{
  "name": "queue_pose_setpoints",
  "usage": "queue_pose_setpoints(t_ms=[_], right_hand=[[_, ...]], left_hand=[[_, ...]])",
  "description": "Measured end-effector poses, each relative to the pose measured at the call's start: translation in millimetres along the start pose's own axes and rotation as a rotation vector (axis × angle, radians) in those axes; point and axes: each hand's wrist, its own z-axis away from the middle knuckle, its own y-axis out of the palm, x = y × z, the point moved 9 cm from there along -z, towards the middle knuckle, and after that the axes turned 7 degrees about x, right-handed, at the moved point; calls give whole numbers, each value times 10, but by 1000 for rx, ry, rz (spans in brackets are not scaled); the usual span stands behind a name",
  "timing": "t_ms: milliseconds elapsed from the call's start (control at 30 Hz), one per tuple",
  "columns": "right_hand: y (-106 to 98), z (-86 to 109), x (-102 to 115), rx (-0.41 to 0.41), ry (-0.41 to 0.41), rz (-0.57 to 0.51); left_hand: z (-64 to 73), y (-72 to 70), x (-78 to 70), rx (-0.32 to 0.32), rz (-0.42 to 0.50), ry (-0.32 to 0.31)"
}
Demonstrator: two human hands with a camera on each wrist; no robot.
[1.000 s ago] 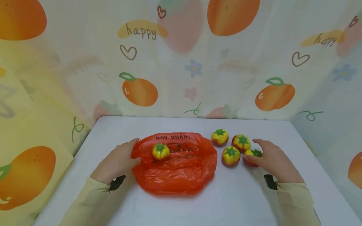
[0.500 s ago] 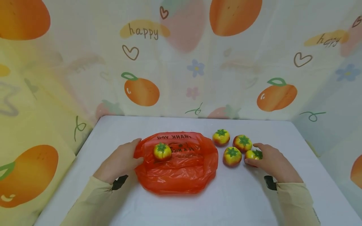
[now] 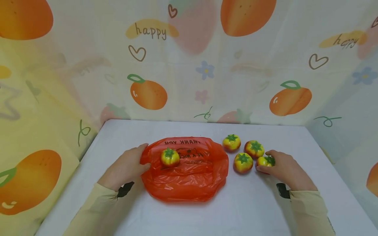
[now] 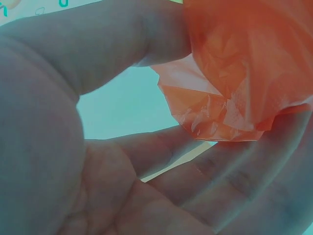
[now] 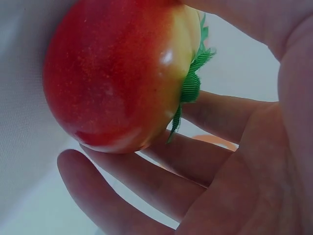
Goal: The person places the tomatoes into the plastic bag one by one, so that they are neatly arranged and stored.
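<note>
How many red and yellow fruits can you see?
5: one fruit on the red bag, three fruits on the table beside it, one fruit in the right hand. The bag may hide others.

Of five red-yellow fruits (image 3: 243,163), one sits on a crinkled red bag (image 3: 186,187).

My long sleeves (image 3: 93,208) are pale beige and lightly creased; a small black piece (image 3: 125,189) shows beside each cuff (image 3: 110,192). My left hand (image 3: 123,168) and right hand (image 3: 287,170) are bare.

Nearside tabletop (image 3: 233,209) free; 4 fruits (image 3: 243,163) obstruct beside bag (image 3: 186,188).
</note>
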Motion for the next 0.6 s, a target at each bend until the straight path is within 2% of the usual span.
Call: queue_pose_setpoints(t_ms=[300, 433, 600], right_hand=[[-18, 10, -5, 9, -11, -7], [-32, 29, -23, 19, 8, -3], [-108, 78, -13, -6, 17, 9]], left_hand=[[4, 5, -10, 5, 7, 2], [6, 14, -29, -2, 8, 6], [5, 21, -33, -9, 15, 6]])
